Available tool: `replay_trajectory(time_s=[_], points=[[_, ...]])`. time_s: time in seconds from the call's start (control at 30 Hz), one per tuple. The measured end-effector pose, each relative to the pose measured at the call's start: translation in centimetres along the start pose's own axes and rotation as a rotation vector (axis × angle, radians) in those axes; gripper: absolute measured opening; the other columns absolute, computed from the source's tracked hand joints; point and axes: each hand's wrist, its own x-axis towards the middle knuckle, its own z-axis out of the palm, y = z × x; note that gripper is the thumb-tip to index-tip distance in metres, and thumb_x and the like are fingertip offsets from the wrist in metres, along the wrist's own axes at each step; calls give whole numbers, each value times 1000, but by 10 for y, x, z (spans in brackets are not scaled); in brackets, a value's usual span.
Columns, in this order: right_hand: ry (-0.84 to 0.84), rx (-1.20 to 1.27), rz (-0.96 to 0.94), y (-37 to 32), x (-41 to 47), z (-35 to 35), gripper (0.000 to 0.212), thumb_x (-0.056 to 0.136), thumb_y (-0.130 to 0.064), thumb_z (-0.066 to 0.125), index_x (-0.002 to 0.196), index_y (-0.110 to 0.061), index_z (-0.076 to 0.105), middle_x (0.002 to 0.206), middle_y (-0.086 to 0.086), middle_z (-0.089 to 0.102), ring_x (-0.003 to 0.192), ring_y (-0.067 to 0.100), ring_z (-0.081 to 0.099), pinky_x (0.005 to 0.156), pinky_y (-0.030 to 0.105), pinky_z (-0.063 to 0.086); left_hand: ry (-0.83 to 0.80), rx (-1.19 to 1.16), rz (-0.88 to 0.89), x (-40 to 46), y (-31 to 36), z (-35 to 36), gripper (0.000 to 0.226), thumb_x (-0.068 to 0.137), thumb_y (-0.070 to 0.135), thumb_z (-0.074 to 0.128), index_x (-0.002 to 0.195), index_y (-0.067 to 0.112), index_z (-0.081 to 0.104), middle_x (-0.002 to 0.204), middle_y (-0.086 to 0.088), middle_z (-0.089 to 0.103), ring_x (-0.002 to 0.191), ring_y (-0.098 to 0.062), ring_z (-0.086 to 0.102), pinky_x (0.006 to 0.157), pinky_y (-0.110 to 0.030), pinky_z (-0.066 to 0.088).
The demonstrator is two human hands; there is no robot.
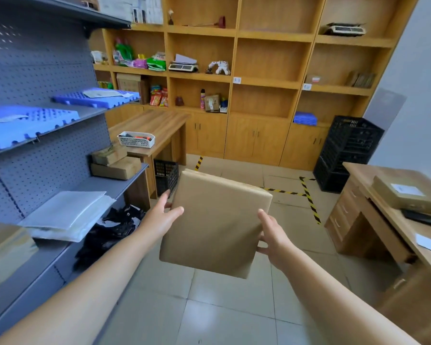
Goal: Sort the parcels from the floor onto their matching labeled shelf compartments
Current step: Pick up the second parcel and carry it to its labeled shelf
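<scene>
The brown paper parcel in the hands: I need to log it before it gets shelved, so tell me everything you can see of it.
The flat, rectangular brown paper parcel looks wrapped in smooth kraft paper with rounded, folded edges; no label shows on the face toward the camera. It is held in the air above the tiled floor, tilted with its far edge up. The left hand grips its left edge with the thumb on top; the right hand grips its right edge the same way. Nothing else touches it.

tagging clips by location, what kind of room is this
Likely a small stockroom or parcel-sorting room: grey metal shelving with parcels, wooden cubby shelves bearing labels, stacked black crates.
</scene>
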Motion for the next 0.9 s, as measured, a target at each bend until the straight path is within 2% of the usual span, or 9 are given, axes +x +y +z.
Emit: replay_trajectory(time_s=[0.13, 0.27, 0.33, 0.37, 0.5, 0.57, 0.67, 0.77, 0.9], points=[[31, 85, -37, -12, -18, -4, 57, 92, -59, 24, 136, -27, 37, 128, 1, 48, 113, 23, 48, 101, 52, 38, -28, -157, -29, -1, 13, -3, 57, 91, 58, 30, 143, 39, 19, 151, -1, 30, 136, -25, 31, 112, -52, 26], [64, 191, -38, -23, -34, -7, 66, 91, -64, 17, 131, -21, 47, 135, 10, 51, 126, 30, 46, 107, 58, 29, -44, -234, -141, -3, 25, -15, 82, 73, 81, 26, 140, 35, 30, 146, -4, 40, 133, -27, 37, 109, -56, 29], [77, 226, -33, -28, -37, -6, 68, 89, -66, 16, 122, -19, 52, 129, 12, 55, 124, 31, 48, 106, 60, 29, -47, -262, -154, -2, 29, -26, 96, 58, 90, 29, 137, 36, 34, 140, -5, 46, 128, -27, 42, 106, -57, 33], [77, 226, -31, -31, -39, -5, 69, 88, -67, 17, 123, -19, 51, 126, 12, 57, 122, 30, 50, 105, 61, 30, -48, -273, -141, -1, 32, -32, 94, 57, 90, 30, 135, 37, 36, 137, -5, 48, 126, -27, 44, 104, -57, 35], [49, 217, -42, -40, -52, 0, 59, 88, -67, 25, 111, -20, 51, 112, 5, 60, 112, 26, 54, 103, 60, 34, -96, -276, -57, -9, 48, -48, 57, 83, 69, 33, 123, 30, 43, 120, -4, 54, 112, -22, 47, 97, -47, 41], [32, 221, -52, -44, -59, 3, 56, 88, -65, 30, 107, -17, 54, 108, 4, 62, 108, 24, 56, 100, 58, 36, -108, -240, -2, -12, 51, -57, 45, 88, 59, 38, 120, 30, 43, 121, -3, 52, 107, -19, 45, 91, -41, 37], [32, 220, -44, -47, -66, 5, 65, 87, -65, 35, 113, -8, 54, 113, 9, 63, 107, 23, 58, 90, 54, 40, -120, -229, 70, -14, 53, -71, 48, 90, 49, 43, 135, 34, 36, 131, 7, 41, 118, -15, 37, 94, -35, 29], [31, 228, -33, -50, -69, 8, 67, 86, -67, 34, 108, -7, 53, 112, 10, 62, 102, 25, 59, 88, 54, 40, -175, -225, 122, -17, 52, -84, 48, 87, 43, 46, 134, 43, 38, 140, 6, 43, 127, -18, 40, 109, -43, 29], [-8, 133, -21, -55, -74, 12, 72, 87, -68, 26, 108, -5, 54, 108, 14, 66, 101, 29, 61, 93, 58, 37, -210, -231, 157, -24, 53, -94, 40, 93, 25, 37, 128, 42, 44, 123, -2, 57, 109, -20, 53, 84, -33, 44]])
